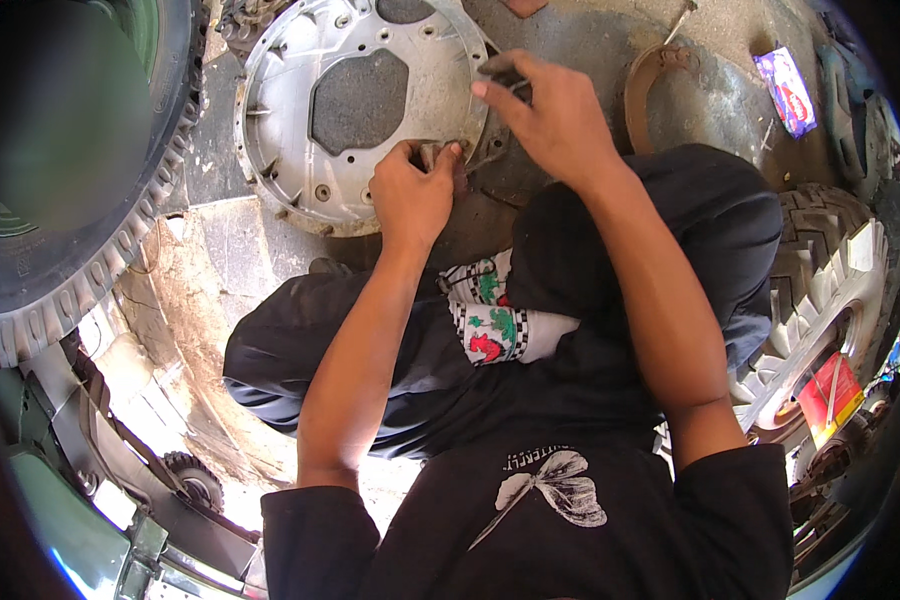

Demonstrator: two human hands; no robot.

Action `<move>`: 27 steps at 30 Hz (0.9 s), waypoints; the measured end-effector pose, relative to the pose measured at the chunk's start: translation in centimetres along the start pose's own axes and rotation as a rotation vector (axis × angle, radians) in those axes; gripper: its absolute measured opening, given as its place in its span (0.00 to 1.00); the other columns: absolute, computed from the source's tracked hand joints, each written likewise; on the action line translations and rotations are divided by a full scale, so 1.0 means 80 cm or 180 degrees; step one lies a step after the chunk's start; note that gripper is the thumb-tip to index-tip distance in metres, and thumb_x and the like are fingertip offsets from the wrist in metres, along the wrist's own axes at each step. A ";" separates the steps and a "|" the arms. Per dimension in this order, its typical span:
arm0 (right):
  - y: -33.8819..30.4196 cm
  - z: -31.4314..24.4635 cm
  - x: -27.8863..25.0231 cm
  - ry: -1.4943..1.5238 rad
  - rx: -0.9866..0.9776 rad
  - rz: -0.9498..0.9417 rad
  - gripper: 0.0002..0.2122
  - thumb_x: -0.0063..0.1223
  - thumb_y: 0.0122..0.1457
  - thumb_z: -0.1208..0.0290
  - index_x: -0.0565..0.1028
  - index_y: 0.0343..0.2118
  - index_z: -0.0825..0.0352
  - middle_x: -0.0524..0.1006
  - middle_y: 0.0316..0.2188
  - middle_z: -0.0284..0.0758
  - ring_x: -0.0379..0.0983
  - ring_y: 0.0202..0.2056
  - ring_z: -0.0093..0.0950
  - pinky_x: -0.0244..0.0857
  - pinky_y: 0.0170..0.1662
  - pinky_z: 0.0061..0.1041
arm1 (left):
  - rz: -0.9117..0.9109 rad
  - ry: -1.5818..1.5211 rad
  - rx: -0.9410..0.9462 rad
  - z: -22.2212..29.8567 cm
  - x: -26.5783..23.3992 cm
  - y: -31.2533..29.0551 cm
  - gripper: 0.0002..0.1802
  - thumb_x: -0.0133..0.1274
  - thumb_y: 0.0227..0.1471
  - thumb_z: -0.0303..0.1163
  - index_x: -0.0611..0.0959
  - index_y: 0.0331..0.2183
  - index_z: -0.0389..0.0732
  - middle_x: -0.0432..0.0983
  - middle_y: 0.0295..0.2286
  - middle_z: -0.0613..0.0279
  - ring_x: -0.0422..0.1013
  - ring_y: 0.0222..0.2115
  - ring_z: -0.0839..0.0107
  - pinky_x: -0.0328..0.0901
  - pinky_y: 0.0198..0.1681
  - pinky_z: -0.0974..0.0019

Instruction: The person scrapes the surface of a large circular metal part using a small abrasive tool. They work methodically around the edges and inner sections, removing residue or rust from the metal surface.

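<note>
A round, pale grey cast-metal housing (280, 150) with a large cut-out and bolt holes lies on the ground in front of me. At its lower right rim is my left hand (410, 195), its fingers curled and the thumb pressed in. A small dark reddish bit shows beside that thumb; what the hand pinches is not clear. My right hand (560, 120) is bent over the housing's right edge. Its thumb and forefinger close around something dark and thin that I cannot make out.
A large tyre (90, 270) stands at the left, another tyre (820, 260) at the right. A curved brown metal band (638, 95) and a purple packet (787, 92) lie beyond my right knee. A white printed cloth (500, 320) rests between my crossed legs.
</note>
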State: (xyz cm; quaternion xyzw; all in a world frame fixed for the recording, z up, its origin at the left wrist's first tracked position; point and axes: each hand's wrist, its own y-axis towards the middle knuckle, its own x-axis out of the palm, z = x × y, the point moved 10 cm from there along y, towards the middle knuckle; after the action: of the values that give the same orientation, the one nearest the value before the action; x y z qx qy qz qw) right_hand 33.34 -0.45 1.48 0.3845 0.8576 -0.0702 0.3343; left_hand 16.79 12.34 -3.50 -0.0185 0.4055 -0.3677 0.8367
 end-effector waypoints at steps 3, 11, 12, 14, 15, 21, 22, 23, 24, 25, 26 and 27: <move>0.004 0.017 -0.004 -0.0036 0.0250 0.0314 0.23 0.62 0.66 0.54 0.79 0.51 0.72 0.84 0.41 0.52 0.82 0.44 0.50 0.74 0.49 0.42 | -0.0029 -0.0100 -0.0028 0.001 0.004 -0.001 0.21 0.67 0.55 0.42 0.87 0.34 0.30 0.85 0.28 0.43 0.83 0.31 0.47 0.73 0.39 0.53; 0.066 0.091 0.065 -0.0234 0.0752 0.0949 0.31 0.59 0.66 0.49 0.69 0.64 0.68 0.72 0.60 0.55 0.72 0.58 0.57 0.67 0.60 0.51 | -0.0193 -0.0356 -0.0254 0.006 0.012 -0.001 0.23 0.65 0.58 0.44 0.86 0.40 0.31 0.86 0.35 0.40 0.83 0.40 0.44 0.73 0.45 0.51; 0.071 0.101 0.074 -0.0089 0.0916 0.0972 0.32 0.58 0.67 0.49 0.68 0.65 0.68 0.72 0.60 0.55 0.72 0.58 0.57 0.67 0.60 0.52 | -0.0046 0.0009 0.0097 0.007 0.014 0.006 0.22 0.64 0.59 0.44 0.85 0.40 0.31 0.85 0.36 0.38 0.82 0.40 0.43 0.72 0.46 0.50; 0.075 0.101 0.079 0.0064 0.0856 0.1039 0.30 0.56 0.68 0.49 0.69 0.64 0.67 0.72 0.59 0.55 0.72 0.58 0.57 0.67 0.60 0.52 | -0.0053 0.0340 -0.0108 0.007 0.009 0.001 0.22 0.63 0.60 0.45 0.85 0.40 0.32 0.85 0.36 0.38 0.82 0.40 0.42 0.72 0.46 0.48; 0.073 0.102 0.081 0.0134 0.0830 0.1076 0.30 0.56 0.68 0.49 0.70 0.64 0.67 0.72 0.59 0.56 0.72 0.58 0.56 0.67 0.60 0.53 | -0.0064 0.0501 -0.0209 0.006 0.008 -0.003 0.22 0.63 0.60 0.45 0.84 0.40 0.33 0.85 0.36 0.39 0.81 0.41 0.42 0.72 0.45 0.47; 0.072 0.088 0.078 0.0225 0.0820 0.0842 0.26 0.51 0.71 0.51 0.73 0.61 0.68 0.75 0.58 0.52 0.72 0.57 0.56 0.66 0.61 0.50 | 0.0529 0.1012 -0.0014 0.012 0.007 -0.015 0.21 0.59 0.62 0.44 0.80 0.40 0.34 0.83 0.34 0.38 0.79 0.40 0.38 0.66 0.49 0.41; 0.071 0.088 0.079 0.0226 0.0832 0.0834 0.26 0.51 0.71 0.50 0.73 0.61 0.67 0.75 0.58 0.52 0.72 0.57 0.56 0.66 0.61 0.50 | 0.0692 0.1199 0.0007 0.018 0.008 -0.017 0.19 0.59 0.63 0.43 0.79 0.40 0.34 0.82 0.34 0.38 0.78 0.39 0.39 0.65 0.50 0.41; 0.072 0.089 0.079 0.0228 0.0844 0.0828 0.26 0.50 0.71 0.50 0.73 0.61 0.67 0.75 0.58 0.51 0.73 0.57 0.56 0.67 0.61 0.51 | 0.0855 0.1386 0.0034 0.026 0.011 -0.016 0.17 0.58 0.63 0.41 0.79 0.39 0.34 0.82 0.33 0.38 0.78 0.38 0.39 0.64 0.51 0.42; 0.070 0.088 0.080 0.0228 0.0856 0.0822 0.25 0.49 0.72 0.50 0.73 0.61 0.66 0.75 0.58 0.51 0.73 0.57 0.56 0.67 0.60 0.51 | 0.1017 0.1573 0.0064 0.031 0.010 -0.017 0.16 0.58 0.64 0.40 0.78 0.39 0.35 0.82 0.32 0.39 0.77 0.38 0.39 0.63 0.52 0.42; 0.071 0.092 0.079 0.0199 0.0882 0.0865 0.25 0.49 0.72 0.50 0.74 0.61 0.66 0.75 0.57 0.51 0.73 0.56 0.56 0.67 0.60 0.51 | 0.1028 0.1504 0.0229 0.034 0.013 -0.021 0.15 0.57 0.64 0.39 0.78 0.39 0.35 0.81 0.31 0.39 0.77 0.37 0.39 0.63 0.52 0.43; 0.068 0.093 0.080 0.0168 0.0902 0.0891 0.25 0.49 0.72 0.50 0.74 0.61 0.66 0.75 0.57 0.51 0.73 0.56 0.56 0.68 0.60 0.51 | 0.1041 0.1431 0.0377 0.029 0.014 -0.032 0.14 0.57 0.64 0.38 0.77 0.38 0.35 0.80 0.31 0.40 0.76 0.36 0.40 0.62 0.51 0.43; 0.067 0.095 0.080 0.0136 0.0922 0.0916 0.25 0.49 0.72 0.50 0.74 0.61 0.66 0.75 0.57 0.51 0.73 0.56 0.56 0.68 0.59 0.51 | 0.1051 0.1357 0.0525 0.028 0.016 -0.039 0.13 0.56 0.65 0.37 0.76 0.37 0.36 0.80 0.30 0.41 0.76 0.36 0.40 0.62 0.51 0.44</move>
State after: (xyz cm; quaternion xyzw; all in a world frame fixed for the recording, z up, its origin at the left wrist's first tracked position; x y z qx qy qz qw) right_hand 38.00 4.33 -7.65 0.5486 0.7816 -0.1362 0.2637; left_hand 16.94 8.65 -1.80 0.1937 0.5386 -0.2537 0.7798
